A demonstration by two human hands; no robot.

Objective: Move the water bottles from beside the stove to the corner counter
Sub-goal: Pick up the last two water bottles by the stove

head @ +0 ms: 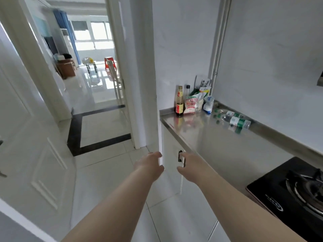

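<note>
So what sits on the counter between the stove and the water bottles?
Nothing: the head view shows only bare steel counter between the stove and the water bottles.

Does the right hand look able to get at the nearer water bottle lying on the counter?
Probably yes. The right hand is open and empty, and only bare counter lies between it and the nearer water bottle. It likely must rise above the edge first.

White walls (262, 55) fill the right of the frame above a stainless-steel counter (209, 137) with white cabinets (170, 140) below. At left a white panelled door (31, 137) stands open; pale floor tiles (104, 180) with a black inlaid border (104, 141) run to a sunlit room, upper centre, with large windows (98, 30), blue curtains (63, 18) and a red stool (110, 62).
</note>
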